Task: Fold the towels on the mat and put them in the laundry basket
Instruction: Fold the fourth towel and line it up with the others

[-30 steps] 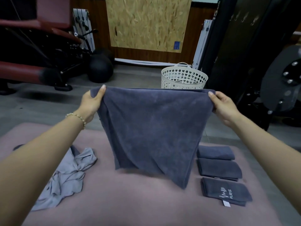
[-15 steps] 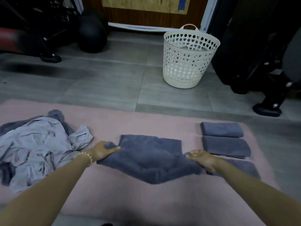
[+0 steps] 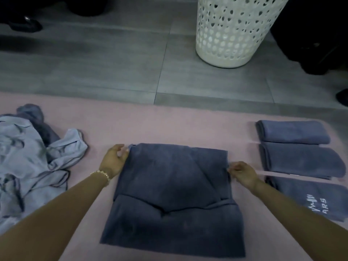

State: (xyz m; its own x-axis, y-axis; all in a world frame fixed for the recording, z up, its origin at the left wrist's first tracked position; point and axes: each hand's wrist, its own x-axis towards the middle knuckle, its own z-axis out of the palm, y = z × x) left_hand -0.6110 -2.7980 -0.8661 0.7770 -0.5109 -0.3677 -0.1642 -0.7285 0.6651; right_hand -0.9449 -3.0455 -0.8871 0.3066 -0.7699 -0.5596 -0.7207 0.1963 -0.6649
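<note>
- Dark towel [image 3: 173, 194] has since been spread flat on the mat [image 3: 169, 125].
- Side edges are pinched by left hand [image 3: 114, 161] and right hand [image 3: 242, 173]; long axis lies near-to-far.

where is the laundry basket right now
In the head view the laundry basket stands on the grey floor at upper right, beyond the far edge of the pink mat and the three folded towels.

The one piece of writing I can read is on the folded towel [image 3: 305, 193] nearest me on my right, the closest of the three in that row. It has white capitals "ARS", turned sideways from where I sit. Just beside the letters is a small white logo [image 3: 309, 202] of short upright strokes and a jagged line.
</note>
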